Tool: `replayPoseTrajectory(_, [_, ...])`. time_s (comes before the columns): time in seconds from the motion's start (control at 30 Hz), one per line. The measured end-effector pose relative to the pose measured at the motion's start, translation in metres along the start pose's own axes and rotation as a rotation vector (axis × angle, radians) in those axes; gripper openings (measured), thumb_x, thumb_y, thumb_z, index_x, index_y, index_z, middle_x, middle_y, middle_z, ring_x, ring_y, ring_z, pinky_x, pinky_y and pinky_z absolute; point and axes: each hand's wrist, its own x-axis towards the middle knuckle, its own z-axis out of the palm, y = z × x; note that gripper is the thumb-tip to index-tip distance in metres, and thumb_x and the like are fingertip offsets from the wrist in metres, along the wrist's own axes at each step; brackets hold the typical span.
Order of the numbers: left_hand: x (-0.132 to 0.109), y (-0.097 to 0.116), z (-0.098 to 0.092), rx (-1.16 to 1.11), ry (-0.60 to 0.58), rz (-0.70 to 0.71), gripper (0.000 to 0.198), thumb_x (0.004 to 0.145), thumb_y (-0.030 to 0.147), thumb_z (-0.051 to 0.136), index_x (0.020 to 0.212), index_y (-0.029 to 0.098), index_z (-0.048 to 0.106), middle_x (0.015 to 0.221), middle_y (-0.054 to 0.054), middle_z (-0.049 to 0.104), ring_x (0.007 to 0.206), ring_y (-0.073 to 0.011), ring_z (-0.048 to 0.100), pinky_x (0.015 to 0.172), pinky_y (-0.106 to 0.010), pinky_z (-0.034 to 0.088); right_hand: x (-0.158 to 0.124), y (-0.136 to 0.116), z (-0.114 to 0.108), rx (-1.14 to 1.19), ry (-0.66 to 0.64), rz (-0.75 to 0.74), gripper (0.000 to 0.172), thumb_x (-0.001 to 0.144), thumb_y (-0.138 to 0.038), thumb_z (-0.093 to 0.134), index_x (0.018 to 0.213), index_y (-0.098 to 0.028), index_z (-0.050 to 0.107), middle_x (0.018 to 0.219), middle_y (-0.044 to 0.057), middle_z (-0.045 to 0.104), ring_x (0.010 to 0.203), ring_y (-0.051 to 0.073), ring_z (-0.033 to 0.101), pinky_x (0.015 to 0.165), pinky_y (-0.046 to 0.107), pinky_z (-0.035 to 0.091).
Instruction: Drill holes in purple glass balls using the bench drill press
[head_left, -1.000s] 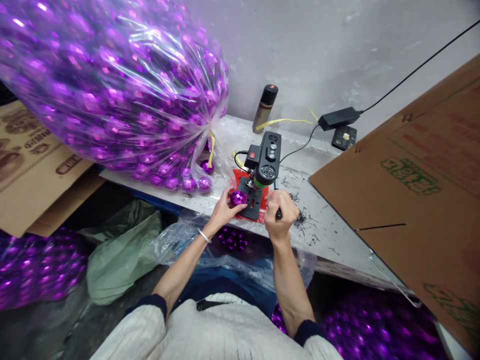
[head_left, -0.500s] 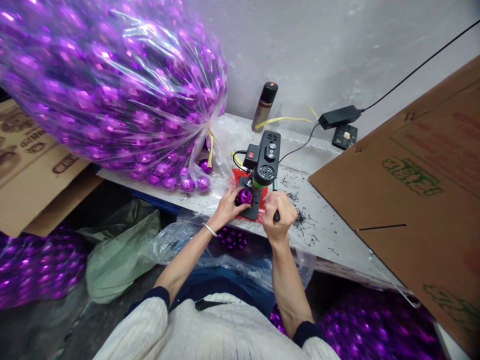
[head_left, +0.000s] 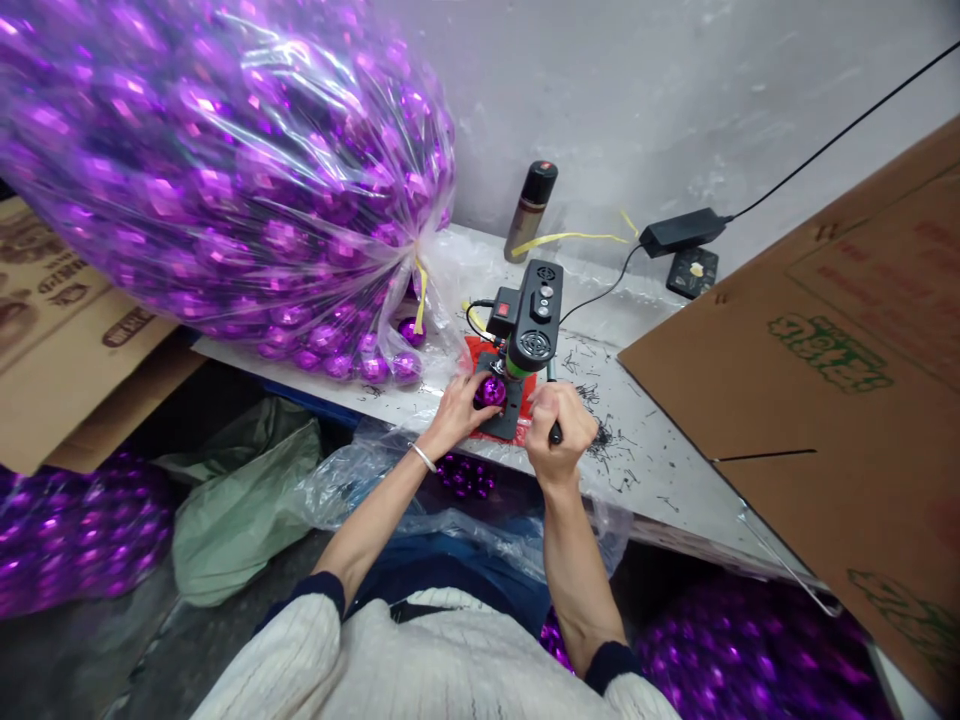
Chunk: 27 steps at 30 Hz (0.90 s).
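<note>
A shiny purple ball point(head_left: 491, 391) sits on the dark base plate of a small black bench machine point(head_left: 534, 315). Thumb and fingers of my left hand point(head_left: 461, 408) grip it from the left side. My right hand point(head_left: 559, 425) is wrapped round the machine's lever handle point(head_left: 555, 434), whose black end shows below the fist. Under the base plate lies a red sheet point(head_left: 529, 388). Short dark bits point(head_left: 604, 437) are scattered on the white table point(head_left: 645, 470), right of my right hand.
A large clear bag of purple balls point(head_left: 300, 200) fills the back left. Behind the machine stand a spray can point(head_left: 531, 212) and a power adapter point(head_left: 682, 233) with its cable. A cardboard box point(head_left: 825, 380) borders the right; more cardboard point(head_left: 75, 330) lies at left.
Both hands keep their places on the ball and the lever handle. Only a very slight shift of the view shows.
</note>
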Motion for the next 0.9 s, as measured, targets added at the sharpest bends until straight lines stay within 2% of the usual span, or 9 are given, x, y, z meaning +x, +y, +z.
replayPoseTrajectory(0.17, [0.005, 0.004, 0.014, 0.035, 0.023, -0.024, 0.060, 0.078, 0.038, 0.079, 0.132, 0.022, 0.058, 0.111, -0.009, 0.060, 0.107, -0.0286, 0.059, 0.094, -0.044, 0.050, 0.004, 0.000, -0.001, 0.005, 0.000, 0.020, 0.022, 0.092, -0.009, 0.043, 0.075, -0.020, 0.052, 0.068, 0.002, 0.059, 0.065, 0.013, 0.057, 0.062, 0.027, 0.043])
replayPoseTrajectory(0.27, [0.002, 0.003, 0.022, -0.075, 0.048, -0.005, 0.062, 0.082, 0.040, 0.075, 0.138, 0.024, 0.052, 0.126, -0.010, 0.058, 0.118, -0.0284, 0.057, 0.100, -0.044, 0.048, 0.005, -0.001, -0.002, -0.009, -0.004, 0.027, 0.023, 0.093, -0.010, 0.043, 0.075, -0.020, 0.052, 0.067, 0.001, 0.059, 0.064, 0.013, 0.056, 0.061, 0.028, 0.042])
replayPoseTrajectory(0.37, [-0.002, -0.003, 0.027, -0.191, 0.049, 0.012, 0.070, 0.084, 0.045, 0.072, 0.144, 0.022, 0.045, 0.137, -0.013, 0.057, 0.125, -0.0291, 0.056, 0.106, -0.046, 0.045, 0.004, 0.000, -0.002, -0.002, -0.013, 0.025, 0.022, 0.092, -0.009, 0.043, 0.076, -0.020, 0.052, 0.067, 0.001, 0.058, 0.064, 0.013, 0.056, 0.062, 0.028, 0.043])
replayPoseTrajectory(0.47, [-0.004, -0.007, 0.028, -0.214, 0.034, 0.012, 0.075, 0.082, 0.049, 0.073, 0.144, 0.019, 0.044, 0.135, -0.015, 0.060, 0.124, -0.0303, 0.058, 0.105, -0.047, 0.046, 0.001, 0.000, -0.002, 0.007, -0.012, 0.023, 0.021, 0.091, -0.007, 0.044, 0.076, -0.020, 0.051, 0.068, 0.002, 0.059, 0.065, 0.013, 0.056, 0.062, 0.027, 0.043])
replayPoseTrajectory(0.67, [-0.004, -0.005, 0.028, -0.197, 0.045, 0.000, 0.069, 0.082, 0.049, 0.073, 0.139, 0.017, 0.049, 0.133, -0.015, 0.062, 0.124, -0.0298, 0.059, 0.105, -0.047, 0.047, -0.005, -0.001, 0.001, -0.002, -0.002, 0.010, 0.021, 0.091, -0.006, 0.044, 0.077, -0.020, 0.051, 0.069, 0.002, 0.059, 0.067, 0.013, 0.057, 0.063, 0.027, 0.044])
replayPoseTrajectory(0.9, [-0.004, -0.003, 0.028, -0.180, 0.044, -0.016, 0.065, 0.082, 0.045, 0.074, 0.136, 0.018, 0.051, 0.130, -0.015, 0.064, 0.121, -0.0298, 0.061, 0.104, -0.048, 0.048, -0.032, 0.009, 0.014, 0.007, 0.046, -0.033, 0.021, 0.090, -0.007, 0.043, 0.076, -0.021, 0.050, 0.071, 0.001, 0.059, 0.067, 0.014, 0.058, 0.063, 0.027, 0.046])
